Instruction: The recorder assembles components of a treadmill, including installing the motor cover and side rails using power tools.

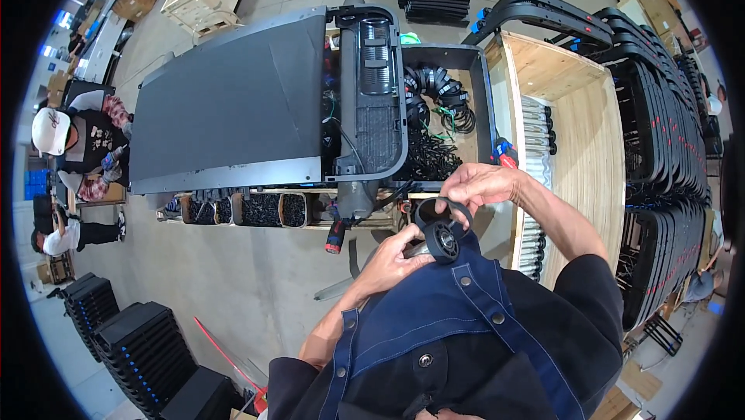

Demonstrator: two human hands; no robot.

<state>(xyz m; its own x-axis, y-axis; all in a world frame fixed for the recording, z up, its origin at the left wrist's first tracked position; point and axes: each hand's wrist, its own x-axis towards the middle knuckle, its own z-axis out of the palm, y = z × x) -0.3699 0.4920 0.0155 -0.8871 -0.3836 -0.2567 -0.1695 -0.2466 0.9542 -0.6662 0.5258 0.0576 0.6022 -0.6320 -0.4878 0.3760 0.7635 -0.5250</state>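
Close to my chest, my left hand (394,263) is closed round a metal roller whose black round end (442,242) shows a bearing in its middle. My right hand (479,184) pinches a loop of black belt (424,209) just above that end. Whether the loop touches the roller's end I cannot tell. Beyond my hands lies a treadmill deck (233,102) with a dark belt surface. At its right end is a grey motor cover area (376,121). An open bin (485,102) beside it holds black belt loops (441,86) and many small dark parts.
A wooden crate (570,141) to the right holds rows of metal rollers (535,129). Below the deck sit trays of small hardware (262,209) and a red-black power driver (335,235). Black frames (660,148) are stacked far right. A co-worker (81,141) stands at the left.
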